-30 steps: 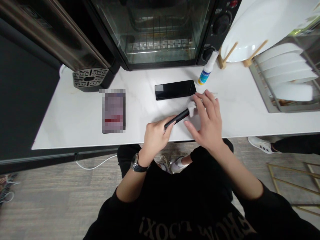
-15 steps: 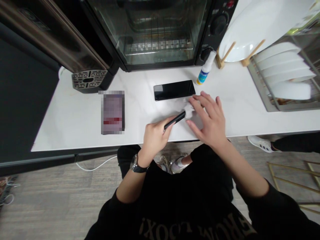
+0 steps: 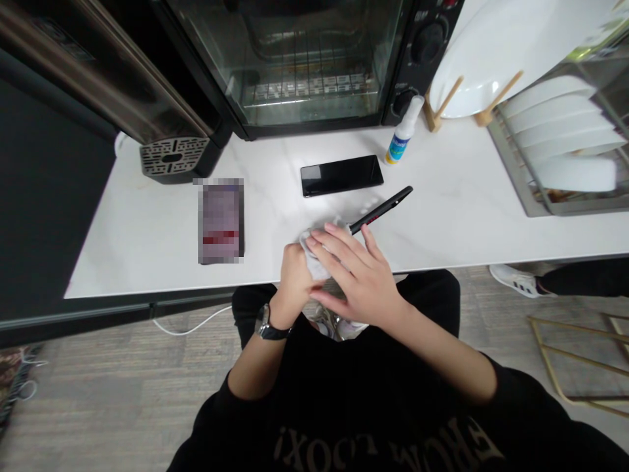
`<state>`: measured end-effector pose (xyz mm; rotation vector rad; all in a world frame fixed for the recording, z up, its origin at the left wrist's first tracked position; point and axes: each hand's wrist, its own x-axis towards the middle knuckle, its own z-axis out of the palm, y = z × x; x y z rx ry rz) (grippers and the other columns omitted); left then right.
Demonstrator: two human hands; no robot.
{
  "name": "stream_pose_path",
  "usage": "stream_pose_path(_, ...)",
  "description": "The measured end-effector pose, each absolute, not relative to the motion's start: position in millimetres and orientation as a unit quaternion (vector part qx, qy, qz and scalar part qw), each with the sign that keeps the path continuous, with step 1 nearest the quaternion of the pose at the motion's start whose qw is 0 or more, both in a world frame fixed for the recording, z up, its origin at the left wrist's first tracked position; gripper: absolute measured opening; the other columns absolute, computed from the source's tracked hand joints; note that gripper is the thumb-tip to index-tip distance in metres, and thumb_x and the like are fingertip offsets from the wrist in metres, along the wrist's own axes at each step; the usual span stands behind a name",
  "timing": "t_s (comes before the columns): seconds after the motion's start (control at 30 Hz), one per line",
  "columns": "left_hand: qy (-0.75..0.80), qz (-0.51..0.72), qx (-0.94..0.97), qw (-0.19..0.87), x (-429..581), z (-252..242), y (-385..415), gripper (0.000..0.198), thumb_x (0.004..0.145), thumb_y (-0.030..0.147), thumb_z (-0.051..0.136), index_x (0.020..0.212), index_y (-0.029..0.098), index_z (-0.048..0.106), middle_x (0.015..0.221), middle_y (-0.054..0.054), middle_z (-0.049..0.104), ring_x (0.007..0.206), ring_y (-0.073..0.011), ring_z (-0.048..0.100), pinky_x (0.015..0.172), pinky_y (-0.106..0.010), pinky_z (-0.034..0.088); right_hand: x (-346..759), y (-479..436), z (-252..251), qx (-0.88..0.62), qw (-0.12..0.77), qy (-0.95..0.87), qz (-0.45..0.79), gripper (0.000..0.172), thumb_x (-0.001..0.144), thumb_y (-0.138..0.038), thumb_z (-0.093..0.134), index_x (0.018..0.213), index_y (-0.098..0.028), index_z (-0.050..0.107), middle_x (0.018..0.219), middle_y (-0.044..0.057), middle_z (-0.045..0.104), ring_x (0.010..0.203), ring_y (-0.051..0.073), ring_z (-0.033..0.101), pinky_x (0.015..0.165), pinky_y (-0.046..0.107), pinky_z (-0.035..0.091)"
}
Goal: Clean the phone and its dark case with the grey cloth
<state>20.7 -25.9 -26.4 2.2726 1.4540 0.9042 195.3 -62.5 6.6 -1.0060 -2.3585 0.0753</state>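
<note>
A slim black phone case [image 3: 382, 210], seen nearly edge-on with small red marks on its side, slants above the counter. My left hand [image 3: 296, 275] grips its near end, which is hidden behind the fingers and a crumpled white tissue [image 3: 317, 265]. Over that tissue lies my right hand [image 3: 356, 275], its fingers pressing it against the case near my left hand. Just beyond, a black phone [image 3: 343, 176] rests screen up on the counter. Behind the phone's right end stands a small white spray bottle [image 3: 400, 139] with a blue and yellow label.
A toaster oven [image 3: 314, 124] stands at the back of the white counter [image 3: 147, 242]. Left of it is a machine with a slotted drip tray [image 3: 171, 157]. A blurred-out flat item [image 3: 221, 223] lies at left. White plates [image 3: 555, 124] stand in racks at right. Another person's shoe [image 3: 515, 280] shows below.
My right hand has slid the tissue down and left along the phone case to my left hand. The case's far end now shows uncovered. The phone and bottle stay put.
</note>
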Motion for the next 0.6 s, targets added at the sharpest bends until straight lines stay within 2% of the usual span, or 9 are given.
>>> stream_pose_path(0.07, 0.494, 0.313, 0.803, 0.113, 22.0, -23.2, -27.4, 0.043, 0.102, 0.038, 0.057, 0.064, 0.021, 0.064, 0.057, -0.003, 0.067, 0.049, -0.0162, 0.059, 0.051, -0.029, 0.042, 208.9, -53.9, 6.8, -0.382, 0.281, -0.88, 0.012, 0.074, 0.105, -0.055, 0.052, 0.167, -0.019, 0.035, 0.161, 0.011, 0.058, 0.157, 0.029, 0.046, 0.138, 0.054, 0.012)
stream_pose_path(0.1, 0.493, 0.317, 0.804, 0.106, 23.5, -20.1, -28.6, 0.038, 0.104, 0.036, 0.056, 0.072, 0.019, 0.07, 0.064, -0.004, 0.072, 0.054, -0.0172, 0.064, 0.054, -0.029, 0.046, 219.6, -46.7, 6.9, -0.396, 0.284, -0.873, 0.004, 0.074, 0.105, -0.055, 0.053, 0.168, -0.02, 0.034, 0.16, 0.011, 0.059, 0.156, 0.03, 0.047, 0.138, 0.056, 0.014)
stream_pose_path(0.17, 0.503, 0.331, 0.788, 0.125, 26.9, -12.9, -31.3, 0.026, 0.106, 0.032, 0.057, 0.101, 0.019, 0.079, 0.086, -0.005, 0.082, 0.07, -0.0183, 0.075, 0.064, -0.027, 0.053, 245.1, -29.4, 6.8, -0.438, 0.299, -0.848, -0.01, 0.073, 0.105, -0.055, 0.053, 0.168, -0.023, 0.035, 0.16, 0.012, 0.06, 0.156, 0.032, 0.047, 0.136, 0.059, 0.019)
stream_pose_path(0.23, 0.512, 0.342, 0.774, 0.148, 29.9, -7.2, -33.3, 0.026, 0.108, 0.032, 0.059, 0.123, 0.022, 0.077, 0.103, -0.004, 0.085, 0.083, -0.0177, 0.08, 0.073, -0.025, 0.055, 269.5, -12.7, 6.0, -0.483, 0.318, -0.815, -0.022, 0.071, 0.105, -0.057, 0.052, 0.167, -0.025, 0.037, 0.16, 0.012, 0.059, 0.156, 0.036, 0.046, 0.133, 0.064, 0.021)
stream_pose_path(0.27, 0.512, 0.344, 0.771, 0.155, 31.1, -5.4, -33.9, 0.027, 0.108, 0.033, 0.06, 0.127, 0.024, 0.076, 0.106, -0.003, 0.085, 0.084, -0.0172, 0.08, 0.073, -0.025, 0.055, 278.8, -6.3, 5.4, -0.497, 0.328, -0.803, -0.025, 0.07, 0.105, -0.057, 0.051, 0.166, -0.026, 0.038, 0.157, 0.012, 0.061, 0.157, 0.037, 0.045, 0.132, 0.066, 0.022)
stream_pose_path(0.37, 0.516, 0.347, 0.767, 0.16, 33.1, -3.3, -33.8, 0.027, 0.108, 0.034, 0.061, 0.127, 0.025, 0.077, 0.104, -0.002, 0.085, 0.08, -0.0163, 0.08, 0.071, -0.024, 0.055, 286.7, 0.1, 3.3, -0.502, 0.349, -0.791, -0.023, 0.071, 0.103, -0.06, 0.052, 0.164, -0.024, 0.041, 0.158, 0.014, 0.059, 0.158, 0.039, 0.043, 0.13, 0.067, 0.025)
stream_pose_path(0.47, 0.515, 0.349, 0.766, 0.162, 32.6, -4.2, -32.6, 0.028, 0.109, 0.034, 0.058, 0.127, 0.023, 0.077, 0.107, -0.004, 0.085, 0.085, -0.0169, 0.08, 0.074, -0.025, 0.056, 263.7, -14.5, 3.1, -0.483, 0.351, -0.802, -0.003, 0.077, 0.103, -0.061, 0.053, 0.166, -0.021, 0.037, 0.165, 0.016, 0.052, 0.16, 0.038, 0.039, 0.131, 0.065, 0.026)
stream_pose_path(0.5, 0.513, 0.346, 0.769, 0.156, 31.5, -5.1, -32.1, 0.028, 0.109, 0.035, 0.056, 0.121, 0.021, 0.077, 0.102, -0.004, 0.085, 0.082, -0.0172, 0.079, 0.073, -0.026, 0.056, 251.5, -22.7, 3.7, -0.472, 0.346, -0.811, 0.006, 0.078, 0.103, -0.062, 0.052, 0.167, -0.02, 0.035, 0.165, 0.016, 0.052, 0.161, 0.037, 0.038, 0.132, 0.064, 0.025)
stream_pose_path(0.6, 0.498, 0.333, 0.791, 0.125, 26.3, -9.5, -30.5, 0.039, 0.107, 0.042, 0.053, 0.085, 0.018, 0.074, 0.069, -0.004, 0.075, 0.056, -0.0166, 0.066, 0.057, -0.029, 0.049, 214.8, -47.8, 6.6, -0.413, 0.309, -0.856, 0.029, 0.081, 0.103, -0.064, 0.05, 0.167, -0.016, 0.033, 0.164, 0.014, 0.054, 0.161, 0.031, 0.038, 0.137, 0.058, 0.017)
